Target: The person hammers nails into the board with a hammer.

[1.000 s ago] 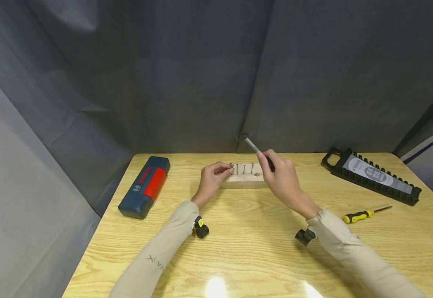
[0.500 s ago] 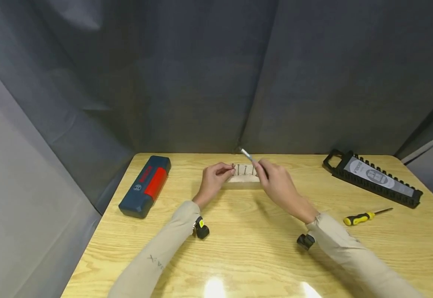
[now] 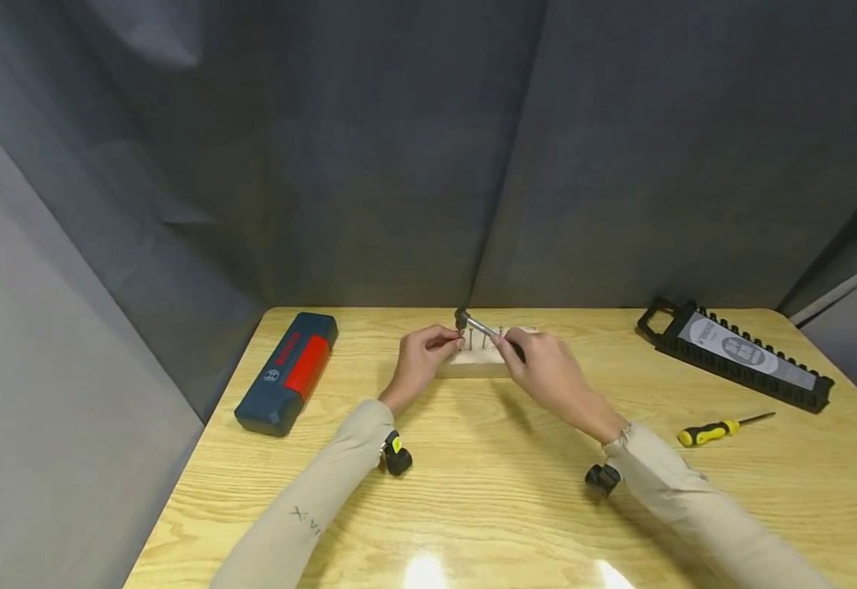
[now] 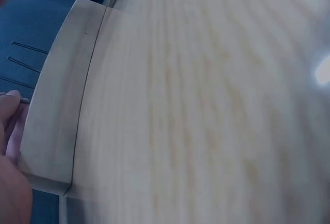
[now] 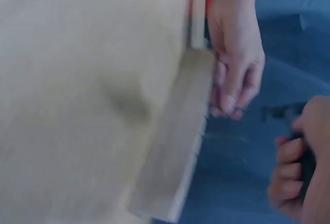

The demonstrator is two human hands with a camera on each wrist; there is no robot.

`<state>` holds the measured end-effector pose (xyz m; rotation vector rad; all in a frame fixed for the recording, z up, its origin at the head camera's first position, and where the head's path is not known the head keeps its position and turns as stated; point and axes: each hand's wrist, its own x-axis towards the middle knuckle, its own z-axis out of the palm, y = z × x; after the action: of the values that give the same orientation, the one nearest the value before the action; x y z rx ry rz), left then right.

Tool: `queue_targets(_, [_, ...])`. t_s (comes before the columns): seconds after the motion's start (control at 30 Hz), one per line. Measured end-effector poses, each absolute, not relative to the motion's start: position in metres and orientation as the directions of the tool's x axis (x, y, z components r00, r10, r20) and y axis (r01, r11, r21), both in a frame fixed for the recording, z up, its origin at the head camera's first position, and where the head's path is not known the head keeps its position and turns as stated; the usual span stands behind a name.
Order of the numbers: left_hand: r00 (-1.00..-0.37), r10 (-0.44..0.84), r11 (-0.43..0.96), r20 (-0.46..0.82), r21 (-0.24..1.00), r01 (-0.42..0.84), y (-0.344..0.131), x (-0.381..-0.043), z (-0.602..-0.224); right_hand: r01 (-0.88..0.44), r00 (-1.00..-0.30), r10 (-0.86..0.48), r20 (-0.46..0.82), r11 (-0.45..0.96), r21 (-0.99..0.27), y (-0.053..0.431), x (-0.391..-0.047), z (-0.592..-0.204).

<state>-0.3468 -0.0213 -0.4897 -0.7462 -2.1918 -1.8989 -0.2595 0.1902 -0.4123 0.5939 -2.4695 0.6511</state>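
Note:
A pale wooden block [image 3: 475, 370] lies at the far middle of the table, with several nails [image 3: 471, 339] standing upright along its top. At the block's left end my left hand [image 3: 419, 360] pinches a nail [image 4: 25, 101] between thumb and fingertips. My right hand [image 3: 546, 368] grips a small hammer [image 3: 481, 327] by its dark handle. In the head view the hammer's head overlaps the top of the pinched nail. From the right wrist view, the right fingers [image 5: 289, 172] curl round the handle, and the hammer head [image 5: 278, 112] is a little apart from the left fingertips.
A blue case with a red panel [image 3: 288, 372] lies on the left of the table. To the right are a black tool rack [image 3: 737, 352] and a yellow-black screwdriver [image 3: 723, 429]. A dark curtain [image 3: 399, 164] hangs behind the table's back edge.
My right hand has swung the hammer down and left, from raised above the block to right at the pinched nail. The left hand stays put with its nail.

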Motion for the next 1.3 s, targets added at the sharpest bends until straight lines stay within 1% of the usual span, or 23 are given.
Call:
queue_targets(0.07, [-0.866, 0.268, 0.073, 0.422, 0.888, 0.454, -0.021, -0.347, -0.489, -0.544, -0.732, -0.241, 0.637, 0.77, -0.333, 0.191, -0.261, -0.408])
queue_targets(0.13, [-0.866, 0.267, 0.063, 0.424, 0.889, 0.454, -0.02, -0.348, -0.488, -0.58, -0.676, -0.201, 0.709, 0.739, -0.344, 0.193, -0.263, -0.404])
queue_targets(0.17, [-0.865, 0.266, 0.058, 0.425, 0.889, 0.455, -0.02, -0.349, -0.488, -0.595, -0.663, -0.185, 0.725, 0.718, -0.361, 0.194, -0.265, -0.405])
queue_targets(0.2, [-0.863, 0.269, 0.053, 0.428, 0.888, 0.457, -0.018, -0.349, -0.487, -0.599, -0.667, -0.183, 0.722, 0.709, -0.374, 0.195, -0.267, -0.407])
queue_targets(0.27, [-0.861, 0.272, 0.054, 0.429, 0.887, 0.459, -0.015, -0.35, -0.487, -0.555, -0.728, -0.193, 0.658, 0.729, -0.4, 0.197, -0.267, -0.413])
queue_targets(0.33, [-0.862, 0.272, 0.059, 0.427, 0.887, 0.458, -0.012, -0.349, -0.486, -0.515, -0.772, -0.221, 0.596, 0.767, -0.383, 0.199, -0.266, -0.42])
queue_targets(0.4, [-0.864, 0.269, 0.061, 0.425, 0.888, 0.456, -0.01, -0.349, -0.485, -0.495, -0.79, -0.234, 0.567, 0.788, -0.365, 0.2, -0.263, -0.421])
queue_targets(0.43, [-0.867, 0.266, 0.064, 0.422, 0.889, 0.453, -0.01, -0.348, -0.485, -0.502, -0.78, -0.225, 0.583, 0.783, -0.369, 0.201, -0.262, -0.419])
queue_targets(0.53, [-0.866, 0.265, 0.061, 0.424, 0.889, 0.453, -0.012, -0.347, -0.485, -0.579, -0.697, -0.185, 0.692, 0.715, -0.392, 0.201, -0.261, -0.41])
queue_targets(0.57, [-0.867, 0.263, 0.059, 0.423, 0.89, 0.452, -0.013, -0.347, -0.486, -0.593, -0.689, -0.176, 0.703, 0.694, -0.407, 0.201, -0.262, -0.409])
queue_targets(0.6, [-0.867, 0.26, 0.059, 0.424, 0.89, 0.453, -0.014, -0.348, -0.486, -0.596, -0.695, -0.179, 0.696, 0.686, -0.418, 0.201, -0.264, -0.409])
queue_targets(0.67, [-0.869, 0.254, 0.069, 0.426, 0.888, 0.455, -0.016, -0.348, -0.487, -0.573, -0.738, -0.219, 0.638, 0.702, -0.422, 0.201, -0.266, -0.41])
queue_targets(0.73, [-0.868, 0.247, 0.075, 0.431, 0.884, 0.461, -0.018, -0.348, -0.488, -0.536, -0.78, -0.26, 0.57, 0.747, -0.393, 0.202, -0.268, -0.411])
queue_targets(0.77, [-0.866, 0.246, 0.075, 0.435, 0.883, 0.464, -0.018, -0.348, -0.488, -0.527, -0.789, -0.273, 0.55, 0.761, -0.378, 0.202, -0.269, -0.411])
queue_targets(0.83, [-0.864, 0.251, 0.077, 0.436, 0.881, 0.467, -0.019, -0.348, -0.488, -0.534, -0.778, -0.267, 0.569, 0.758, -0.374, 0.202, -0.269, -0.408])
queue_targets(0.93, [-0.862, 0.256, 0.073, 0.437, 0.881, 0.468, -0.019, -0.349, -0.486, -0.578, -0.72, -0.208, 0.662, 0.707, -0.408, 0.203, -0.271, -0.404])
queue_targets(0.97, [-0.863, 0.255, 0.071, 0.437, 0.881, 0.468, -0.018, -0.349, -0.485, -0.59, -0.713, -0.198, 0.673, 0.688, -0.422, 0.202, -0.272, -0.404])
queue_targets(1.0, [-0.862, 0.252, 0.068, 0.44, 0.881, 0.469, -0.018, -0.349, -0.485, -0.59, -0.713, -0.2, 0.672, 0.689, -0.421, 0.202, -0.273, -0.404])
queue_targets(1.07, [-0.861, 0.248, 0.068, 0.444, 0.879, 0.473, -0.017, -0.348, -0.485, -0.57, -0.739, -0.238, 0.631, 0.719, -0.397, 0.2, -0.272, -0.407])
queue_targets(1.17, [-0.865, 0.25, 0.068, 0.435, 0.883, 0.464, -0.018, -0.345, -0.487, -0.544, -0.768, -0.301, 0.565, 0.772, -0.328, 0.196, -0.268, -0.41])
queue_targets(1.23, [-0.869, 0.256, 0.07, 0.423, 0.889, 0.453, -0.019, -0.343, -0.489, -0.557, -0.748, -0.299, 0.593, 0.768, -0.316, 0.193, -0.266, -0.408])
queue_targets(1.3, [-0.87, 0.257, 0.068, 0.42, 0.89, 0.45, -0.02, -0.344, -0.489, -0.582, -0.709, -0.249, 0.66, 0.734, -0.349, 0.19, -0.266, -0.405])
